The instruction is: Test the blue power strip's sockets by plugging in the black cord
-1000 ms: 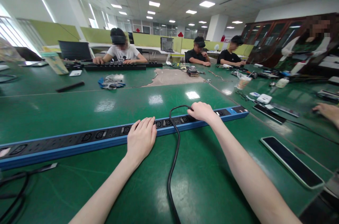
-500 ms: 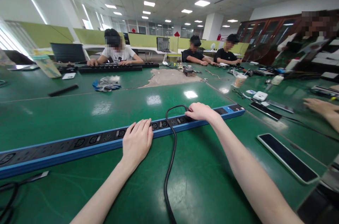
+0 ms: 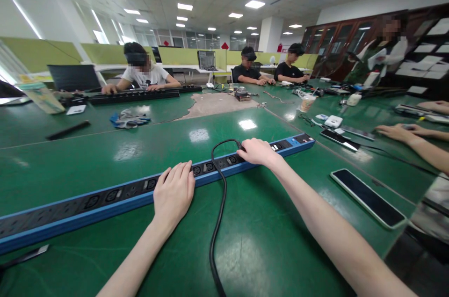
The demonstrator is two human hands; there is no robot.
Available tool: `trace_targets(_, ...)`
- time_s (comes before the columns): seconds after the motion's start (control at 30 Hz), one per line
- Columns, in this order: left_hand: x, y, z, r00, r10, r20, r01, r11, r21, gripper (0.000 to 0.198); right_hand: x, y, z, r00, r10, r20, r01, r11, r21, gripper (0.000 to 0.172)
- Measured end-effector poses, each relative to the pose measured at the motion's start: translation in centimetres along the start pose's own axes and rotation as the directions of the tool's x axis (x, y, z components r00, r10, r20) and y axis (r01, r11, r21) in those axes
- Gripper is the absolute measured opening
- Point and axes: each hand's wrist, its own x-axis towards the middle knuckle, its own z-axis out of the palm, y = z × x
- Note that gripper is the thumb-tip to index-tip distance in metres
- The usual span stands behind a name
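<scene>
A long blue-and-black power strip (image 3: 105,198) lies slantwise across the green table, with a row of sockets along its top. My left hand (image 3: 174,191) is laid over the strip's middle, its fingers together and bent across to the far edge, holding it. Further right, my right hand (image 3: 257,151) pinches the plug end of a black power cord (image 3: 219,222) at the sockets. The plug is mostly hidden by my fingers, so how deep it sits cannot be seen. From there the cord loops left over the strip and runs down toward me.
A phone (image 3: 368,198) lies right of my right forearm, with another phone (image 3: 339,139) behind it. Gloves (image 3: 129,119) and a black bar (image 3: 68,130) lie beyond the strip. A co-worker's hand (image 3: 394,132) rests at the right; other people sit across the table.
The view has shifted slightly, so the scene sits further left. Both hands keep their places on the strip and the plug. More of the co-worker's arms at the right shows.
</scene>
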Motion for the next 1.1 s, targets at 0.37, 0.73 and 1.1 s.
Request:
trace_targets(0.37,0.11,0.06,-0.10,1.000,-0.003,-0.006,0.003,1.000,-0.023,0.049,0.01,-0.20,0.16,1.000,0.023,-0.018,-0.023,1.000,-0.010,0.046)
trace_targets(0.73,0.13,0.06,-0.15,1.000,-0.021,-0.006,0.021,0.999,-0.041,0.047,0.42,-0.25,0.28,1.000,0.022,-0.020,-0.022,1.000,-0.012,0.047)
trace_targets(1.1,0.09,0.03,0.03,1.000,-0.009,-0.001,0.009,1.000,-0.024,0.048,0.59,-0.13,0.04,0.999,0.028,0.017,-0.028,1.000,-0.001,0.044)
